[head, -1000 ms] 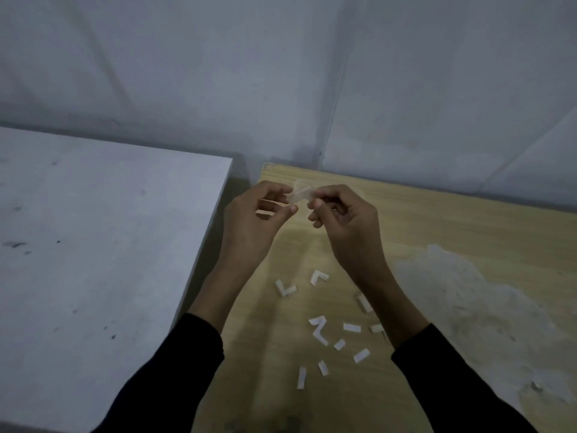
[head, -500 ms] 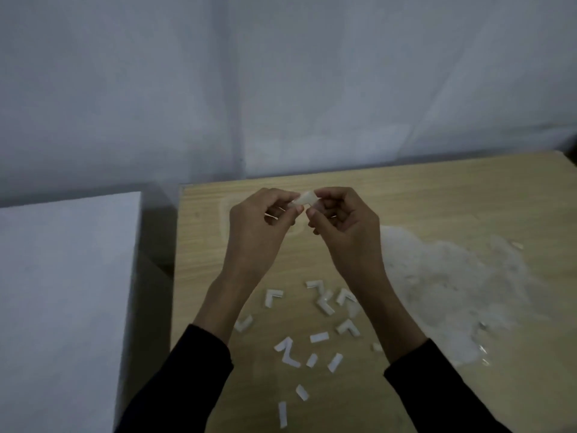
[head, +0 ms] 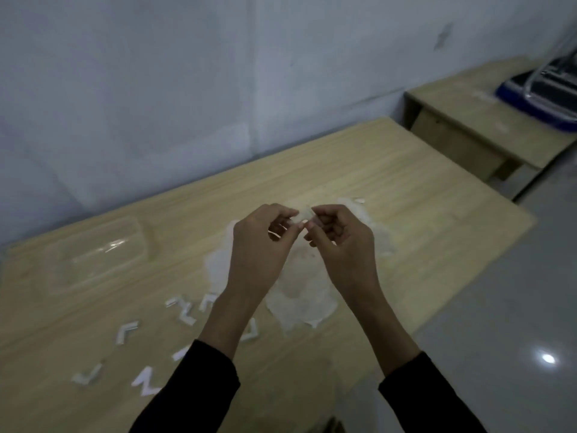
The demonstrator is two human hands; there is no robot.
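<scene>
The left hand (head: 259, 245) and right hand (head: 340, 242) each pinch an end of the small white strip (head: 304, 214), at one o'clock from the bent pieces (head: 184, 310); it looks featherlight, thin and easily creased.

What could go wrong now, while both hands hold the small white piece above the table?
The left hand and the right hand pinch the small white piece only at the fingertips. It may slip and drop into the pale heap below, where it would be hard to spot.
The left sleeve passes over the bent white pieces on the table and might sweep some away.
</scene>
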